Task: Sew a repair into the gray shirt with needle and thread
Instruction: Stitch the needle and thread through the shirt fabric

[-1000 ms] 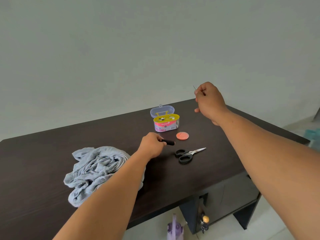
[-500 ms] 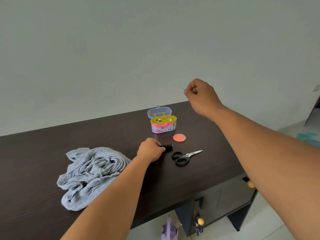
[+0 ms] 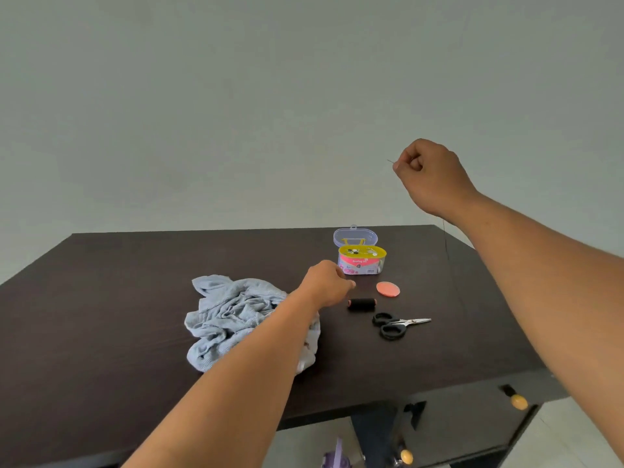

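The crumpled gray shirt [image 3: 229, 315] lies on the dark table [image 3: 101, 298], partly under my left forearm. My left hand [image 3: 326, 282] hovers just left of the black thread spool [image 3: 361, 304] with loosely curled fingers, apart from the spool and holding nothing I can see. My right hand [image 3: 432, 173] is raised high above the table's right end and pinches a thin needle [image 3: 391, 161], whose tip pokes out to the left. A dark thread [image 3: 445, 241] hangs down from below that wrist toward the table.
An open sewing kit box [image 3: 361, 261] with a clear lid stands behind the spool. A round pink disc [image 3: 388, 288] and black-handled scissors [image 3: 393, 325] lie to the right. A cabinet with round knobs [image 3: 519, 401] sits under the table's front right edge.
My left hand has let go of the spool and drawn back to the left. My right hand has risen higher with the needle. The view has shifted, moving everything rightward.
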### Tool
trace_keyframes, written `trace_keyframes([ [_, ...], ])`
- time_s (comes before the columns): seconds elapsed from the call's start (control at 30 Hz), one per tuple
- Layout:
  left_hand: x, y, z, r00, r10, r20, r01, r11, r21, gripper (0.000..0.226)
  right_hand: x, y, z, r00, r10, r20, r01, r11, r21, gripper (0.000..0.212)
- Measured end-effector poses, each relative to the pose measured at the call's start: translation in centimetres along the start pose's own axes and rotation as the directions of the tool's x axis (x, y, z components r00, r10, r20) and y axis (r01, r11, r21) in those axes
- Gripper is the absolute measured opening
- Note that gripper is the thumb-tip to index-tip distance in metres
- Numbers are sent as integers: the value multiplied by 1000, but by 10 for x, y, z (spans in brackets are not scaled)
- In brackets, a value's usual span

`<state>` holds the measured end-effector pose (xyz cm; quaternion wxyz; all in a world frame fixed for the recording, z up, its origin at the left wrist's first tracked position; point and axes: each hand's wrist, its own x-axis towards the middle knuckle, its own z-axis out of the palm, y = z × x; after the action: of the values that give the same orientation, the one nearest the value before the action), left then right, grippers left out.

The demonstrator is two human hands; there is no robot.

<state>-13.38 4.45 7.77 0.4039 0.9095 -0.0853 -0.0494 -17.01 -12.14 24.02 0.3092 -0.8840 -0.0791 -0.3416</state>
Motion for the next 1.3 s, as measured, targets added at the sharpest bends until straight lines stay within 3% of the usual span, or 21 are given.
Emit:
trace_keyframes([
  [0.1, -16, -1, -29, 994, 59, -89, -62, 998, -29, 5, -5, -22, 14, 999, -25, 29, 25, 1000, 8, 10],
  [0.2, -32, -14, -62, 978, 70, -195, -80, 996, -44, 21, -11, -45, 37, 996, -62, 71, 61, 998, 15, 11],
  [0.3, -53, -35, -95, 959, 58, -279, -76, 996, -56, 14, -19, -70, 63, 989, -98, 114, 93, 994, 51, 10],
  [0.37, -62, -54, -112, 946, 25, -324, -44, 998, -50, 11, -25, -85, 78, 983, -116, 146, 106, 991, 78, 10],
  [0.5, -78, -95, -133, 921, -91, -379, 67, 995, -76, 26, -42, -106, 105, 965, -135, 223, 114, 988, 103, 12],
  [0.63, -94, -125, -140, 905, -214, -368, 217, 976, -33, 35, -59, -116, 128, 946, -143, 292, 113, 987, 118, 13],
  [0.73, -103, -144, -137, 899, -334, -282, 362, 930, 53, 28, -75, -119, 143, 904, -143, 404, 116, 989, 91, 11],
  [0.87, -104, -164, -123, 897, -403, -183, 420, 905, 64, 49, -95, -114, 161, 836, -113, 538, 98, 994, 56, 11],
  [0.9, -102, -169, -120, 902, -386, -192, 402, 914, 52, 45, -100, -111, 166, 821, -99, 562, 81, 995, 57, 11],
  [1.0, -98, -175, -116, 905, -332, -264, 308, 943, -129, 22, -115, -106, 181, 798, -72, 598, 31, 996, 78, 11],
  [1.1, -94, -178, -113, 883, -342, -321, 217, 904, -367, 18, -129, -99, 196, 780, -42, 624, -41, 992, 118, 10],
  [1.2, -90, -183, -111, 885, -391, -254, 150, 755, -639, 23, -138, -91, 206, 743, -8, 670, -112, 984, 137, 12],
  [1.3, -88, -182, -112, 897, -403, -181, 52, 503, -863, 26, -142, -84, 212, 727, 13, 686, -160, 976, 150, 14],
])
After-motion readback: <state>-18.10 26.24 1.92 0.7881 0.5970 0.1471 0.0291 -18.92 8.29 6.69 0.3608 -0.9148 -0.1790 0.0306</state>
